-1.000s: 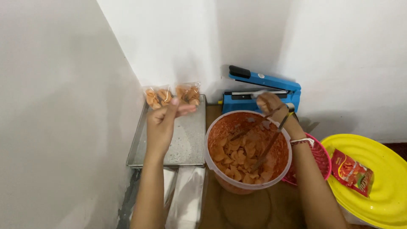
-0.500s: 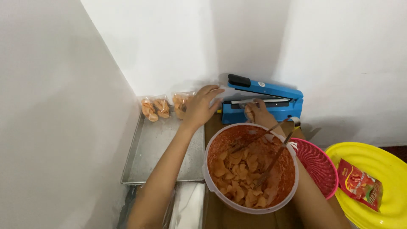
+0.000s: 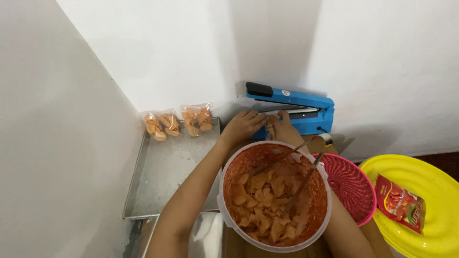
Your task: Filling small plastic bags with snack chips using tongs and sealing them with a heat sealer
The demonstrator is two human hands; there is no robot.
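Head view showed the blue sealer (image 3: 291, 107) just beyond both hands. Left hand (image 3: 241, 126) and right hand (image 3: 282, 130) pinched a small clear bag (image 3: 268, 117) at it; grip unclear. Light, limp, slippery film, probably best held by its edges.

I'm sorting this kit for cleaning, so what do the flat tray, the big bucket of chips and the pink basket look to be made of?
The tray looks like bare metal, probably aluminium or steel: dull grey sheen with scuffs and a folded rim. The bucket seems to be translucent plastic: milky white rim, its wall tinted orange inside by seasoning. The pink basket looks like moulded plastic, glossy with fine ribs.
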